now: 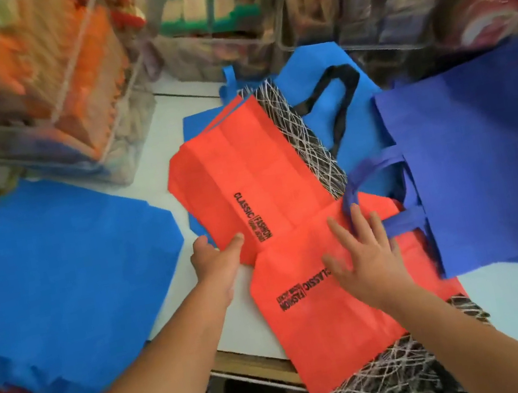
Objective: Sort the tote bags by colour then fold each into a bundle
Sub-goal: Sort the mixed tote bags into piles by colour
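Two red-orange tote bags with black "CLASSIC FASHION" print lie on the white table. My left hand (216, 259) pinches the near corner of the far red bag (238, 165), thumb on top. My right hand (365, 257) lies flat with spread fingers on the near red bag (329, 326), which hangs over the table's front edge. A dark blue tote (487, 163) lies at the right, its handle (371, 173) reaching to my right fingertips. A light blue tote (66, 271) lies at the left. Another light blue bag (316, 78) lies behind the red ones.
A black tote with white scribble lines (294, 127) lies under the red bags, its black handle (337, 96) looping over the blue one behind. Clear bins of packaged goods (50, 80) crowd the back and left. Bare white table (150, 139) shows between the bags.
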### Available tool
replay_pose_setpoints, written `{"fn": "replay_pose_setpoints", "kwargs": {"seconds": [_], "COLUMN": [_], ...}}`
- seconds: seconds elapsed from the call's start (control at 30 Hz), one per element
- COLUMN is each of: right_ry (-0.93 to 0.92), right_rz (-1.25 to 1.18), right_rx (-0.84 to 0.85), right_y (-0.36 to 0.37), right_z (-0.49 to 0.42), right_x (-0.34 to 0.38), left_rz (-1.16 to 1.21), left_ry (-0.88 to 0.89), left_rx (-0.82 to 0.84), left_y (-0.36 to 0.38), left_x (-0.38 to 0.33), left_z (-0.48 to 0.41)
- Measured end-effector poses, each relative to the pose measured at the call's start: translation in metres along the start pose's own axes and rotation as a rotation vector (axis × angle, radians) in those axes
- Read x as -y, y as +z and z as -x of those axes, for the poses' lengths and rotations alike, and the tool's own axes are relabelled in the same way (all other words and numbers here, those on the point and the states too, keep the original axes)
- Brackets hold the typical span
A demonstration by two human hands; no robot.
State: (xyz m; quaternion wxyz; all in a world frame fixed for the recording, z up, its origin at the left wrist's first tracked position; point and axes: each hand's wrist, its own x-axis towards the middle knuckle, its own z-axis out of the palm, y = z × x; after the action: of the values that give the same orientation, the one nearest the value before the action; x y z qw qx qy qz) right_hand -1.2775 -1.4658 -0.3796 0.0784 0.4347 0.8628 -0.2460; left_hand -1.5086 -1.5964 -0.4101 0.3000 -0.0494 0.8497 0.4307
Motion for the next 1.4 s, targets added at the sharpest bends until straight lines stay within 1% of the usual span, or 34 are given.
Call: {"fn": "replay_pose_setpoints", "kwargs": {"seconds": [0.07, 0.1, 0.13, 0.23, 0.3, 0.33, 0.43, 0.47, 0.5, 0.53, 0.6, 0.63, 0.67, 0.73, 0.8, 0.83, 0.87, 0.9, 0.93, 0.97, 1.0, 1.07, 1.1, 1.13, 1.2, 1.23, 1.27, 1.33, 1.37, 1.4], "right_ry": [0.050, 0.075, 0.084, 0.070, 0.076, 0.085, 0.103, 0.112, 0.122, 0.115, 0.074, 0.056, 0.042, 0.034, 0.061, 0.057, 0.025, -0.034, -0.086, -0.102, -0.095, -0.107, -0.143, -0.193, -0.290, -0.306, -0.284, -0.194, -0.186, -0.216], "right_rz": [-0.009, -0.009, -0.006, -0.011, -0.018, -0.020, -0.052, -0.064, -0.079, -0.088, -0.109, -0.122, -0.126, -0.075, -0.003, 0.014, 0.002, -0.053, -0.171, -0.332, -0.486, -0.663, -0.680, -0.677, -0.643, -0.612, -0.580, -0.533, -0.509, -0.471], "right_rx": [0.118, 0.167, 0.202, 0.222, 0.248, 0.272, 0.283, 0.282, 0.277, 0.240, 0.079, 0.001, -0.045, -0.049, -0.026, -0.047, -0.085, -0.120, -0.127, -0.097, -0.054, 0.006, -0.006, -0.039, -0.085, -0.108, -0.137, -0.176, -0.168, -0.169], "right_y": [0.008, 0.009, 0.009, 0.010, 0.010, 0.009, 0.009, 0.008, 0.008, 0.007, 0.007, 0.006, 0.006, 0.008, 0.008, 0.010, 0.010, 0.010, 0.010, 0.007, 0.001, -0.016, -0.025, -0.033, -0.048, -0.054, -0.061, -0.076, -0.080, -0.084], "right_z": [-0.003, -0.007, -0.010, -0.017, -0.019, -0.021, -0.024, -0.024, -0.024, -0.024, -0.023, -0.019, -0.013, 0.000, 0.012, 0.015, 0.018, 0.020, 0.021, 0.021, 0.021, 0.018, 0.015, 0.010, 0.000, -0.005, -0.010, -0.023, -0.029, -0.032], "right_x": [-0.002, -0.007, -0.012, -0.024, -0.025, -0.023, -0.022, -0.022, -0.021, -0.017, -0.005, 0.002, 0.011, 0.025, 0.038, 0.042, 0.046, 0.049, 0.054, 0.061, 0.070, 0.089, 0.098, 0.105, 0.116, 0.120, 0.126, 0.136, 0.138, 0.138], "left_rz": [0.157, 0.186, 0.166, -0.076, -0.128, -0.137, -0.084, -0.033, 0.037, 0.094, 0.149, 0.118, 0.026, -0.212, -0.430, -0.466, -0.412, -0.279, -0.102, 0.063, 0.238, 0.617, 0.762, 0.831, 0.779, 0.724, 0.662, 0.529, 0.476, 0.427], "left_ry": [-0.076, -0.080, -0.056, 0.086, 0.222, 0.304, 0.517, 0.546, 0.548, 0.494, 0.341, 0.271, 0.223, 0.141, 0.185, 0.215, 0.241, 0.245, 0.220, 0.185, 0.141, 0.010, -0.064, -0.111, -0.126, -0.113, -0.090, -0.024, 0.013, 0.043], "left_rx": [0.017, 0.007, -0.011, -0.027, -0.009, -0.029, -0.221, -0.283, -0.298, -0.264, -0.165, -0.148, -0.143, -0.088, -0.132, -0.152, -0.159, -0.158, -0.139, -0.147, -0.161, -0.137, -0.102, -0.064, 0.055, 0.113, 0.140, 0.115, 0.094, 0.076], "left_y": [0.006, 0.007, 0.009, 0.008, 0.001, -0.007, -0.042, -0.052, -0.059, -0.061, -0.062, -0.062, -0.065, -0.080, -0.094, -0.099, -0.101, -0.101, -0.101, -0.100, -0.098, -0.098, -0.100, -0.104, -0.112, -0.116, -0.119, -0.124, -0.125, -0.127], "left_x": [-0.007, -0.008, -0.009, -0.009, -0.015, -0.021, -0.057, -0.068, -0.073, -0.074, -0.058, -0.042, -0.027, -0.015, -0.020, -0.025, -0.031, -0.037, -0.045, -0.053, -0.064, -0.086, -0.099, -0.112, -0.129, -0.134, -0.138, -0.143, -0.144, -0.142], "left_z": [-0.009, -0.014, -0.017, -0.016, -0.011, -0.010, -0.010, -0.009, -0.006, -0.001, 0.007, 0.005, 0.002, 0.000, 0.006, 0.007, 0.010, 0.011, 0.017, 0.022, 0.031, 0.043, 0.049, 0.054, 0.062, 0.064, 0.066, 0.066, 0.067, 0.069]}}
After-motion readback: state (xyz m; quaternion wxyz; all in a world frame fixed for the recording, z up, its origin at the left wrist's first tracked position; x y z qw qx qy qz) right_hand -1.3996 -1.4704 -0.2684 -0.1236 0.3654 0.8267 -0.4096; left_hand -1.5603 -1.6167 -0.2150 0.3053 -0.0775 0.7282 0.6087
